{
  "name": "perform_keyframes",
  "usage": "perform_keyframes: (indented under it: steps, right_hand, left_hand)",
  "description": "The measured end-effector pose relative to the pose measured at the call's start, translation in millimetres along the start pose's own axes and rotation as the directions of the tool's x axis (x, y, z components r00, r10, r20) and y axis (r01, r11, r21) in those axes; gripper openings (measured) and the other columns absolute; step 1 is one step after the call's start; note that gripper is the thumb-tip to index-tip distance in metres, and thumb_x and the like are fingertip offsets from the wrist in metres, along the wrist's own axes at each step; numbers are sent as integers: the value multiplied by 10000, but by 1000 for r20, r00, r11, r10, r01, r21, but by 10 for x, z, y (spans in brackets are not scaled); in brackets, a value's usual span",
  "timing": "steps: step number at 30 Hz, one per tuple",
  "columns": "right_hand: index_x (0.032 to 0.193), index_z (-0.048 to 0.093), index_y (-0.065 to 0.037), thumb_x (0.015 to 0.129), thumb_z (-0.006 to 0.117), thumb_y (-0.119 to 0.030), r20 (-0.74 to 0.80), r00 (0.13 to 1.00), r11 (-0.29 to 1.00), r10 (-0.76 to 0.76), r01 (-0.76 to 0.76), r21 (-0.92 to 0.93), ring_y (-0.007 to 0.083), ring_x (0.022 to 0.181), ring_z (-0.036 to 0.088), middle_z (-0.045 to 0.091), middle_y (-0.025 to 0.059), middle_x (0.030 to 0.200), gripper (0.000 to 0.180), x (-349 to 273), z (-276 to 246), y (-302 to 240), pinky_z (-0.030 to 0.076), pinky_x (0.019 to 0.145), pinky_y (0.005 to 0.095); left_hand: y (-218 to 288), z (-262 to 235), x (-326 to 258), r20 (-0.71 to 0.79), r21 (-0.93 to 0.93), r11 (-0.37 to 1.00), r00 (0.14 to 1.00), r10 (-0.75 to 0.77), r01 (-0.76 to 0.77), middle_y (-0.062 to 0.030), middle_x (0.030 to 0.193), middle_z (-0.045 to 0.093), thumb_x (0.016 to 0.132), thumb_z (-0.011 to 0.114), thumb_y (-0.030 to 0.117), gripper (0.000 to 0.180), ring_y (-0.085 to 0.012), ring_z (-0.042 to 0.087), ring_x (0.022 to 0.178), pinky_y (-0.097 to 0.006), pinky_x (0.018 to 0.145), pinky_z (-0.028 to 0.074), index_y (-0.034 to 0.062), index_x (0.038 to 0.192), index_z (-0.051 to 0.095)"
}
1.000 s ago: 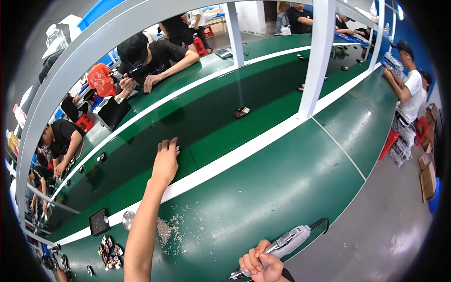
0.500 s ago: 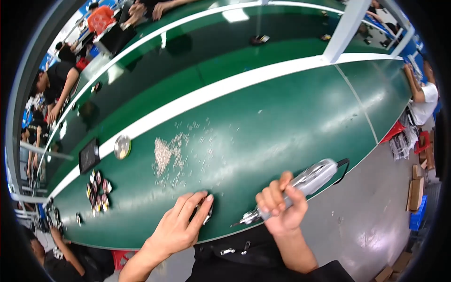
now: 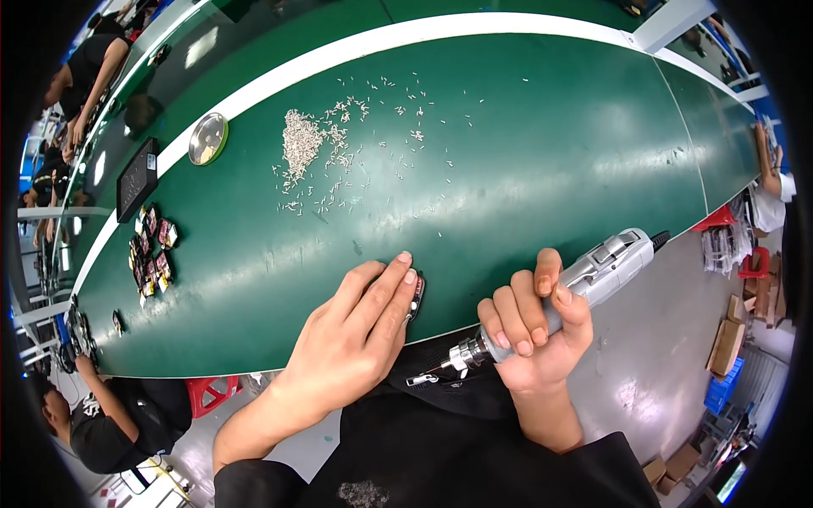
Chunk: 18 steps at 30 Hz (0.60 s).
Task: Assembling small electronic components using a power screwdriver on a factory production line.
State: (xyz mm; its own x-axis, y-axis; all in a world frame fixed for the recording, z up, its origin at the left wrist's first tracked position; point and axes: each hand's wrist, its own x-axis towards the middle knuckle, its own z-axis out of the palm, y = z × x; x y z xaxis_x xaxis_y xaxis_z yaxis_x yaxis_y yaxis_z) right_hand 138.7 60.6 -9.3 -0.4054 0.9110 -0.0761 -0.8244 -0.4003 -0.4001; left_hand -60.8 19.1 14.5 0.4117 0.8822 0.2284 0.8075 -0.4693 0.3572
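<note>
My left hand lies over the green bench near its front edge. Its fingers are closed over a small dark piece with a shiny rim, mostly covered by the fingertips; the thumb is hidden. In my right hand is a grey electric screwdriver, fingers wrapped round its body. Its bit end slants down to the left, past the bench's edge in front of my dark clothing, apart from the small piece. A heap of small pale metal pins or screws lies farther off, with loose ones scattered to its right.
On the left of the bench is a cluster of small dark pieces, with a single one nearer. Behind them sit a black tray and a round dish. A co-worker sits at far left, beside a red stool.
The view has tilted down, so the bench sits higher in the picture. My left hand stays on the small piece, and my right hand still grips the screwdriver, its tip now lower against my clothing.
</note>
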Motion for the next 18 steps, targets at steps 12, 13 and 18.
perform_keyframes:
  steps: [12, 13, 18]
  right_hand:
    - [942, 480, -45, 913, 475, -79, -127, 970, 978, 205, -199, 58, 133, 491, 428, 416, 22, 567, 44, -325, 105, 435, 383, 515, 300]
    - [944, 478, -37, 912, 478, -63, -148, 967, 978, 208, -200, 65, 128, 507, 433, 424, 30, 588, 42, -347, 90, 462, 386, 512, 290]
    - [915, 488, -66, 881, 507, -138, -250, 953, 977, 171, -197, -83, 112, 450, 414, 427, 24, 539, 82, -333, 90, 442, 381, 449, 261]
  left_hand:
    - [-12, 124, 150, -101, 184, 964, 972, 214, -194, -232, 982, 644, 672, 661, -5, 268, -275, 621, 819, -293, 602, 551, -127, 910, 652]
    - [10, 132, 159, -91, 201, 953, 965, 248, -226, -239, 956, 646, 643, 644, 18, 296, -280, 625, 810, -295, 626, 555, -133, 898, 652]
    - [73, 209, 172, -89, 240, 935, 953, 290, -262, -242, 904, 644, 622, 616, 48, 312, -288, 633, 791, -303, 675, 561, -142, 867, 646]
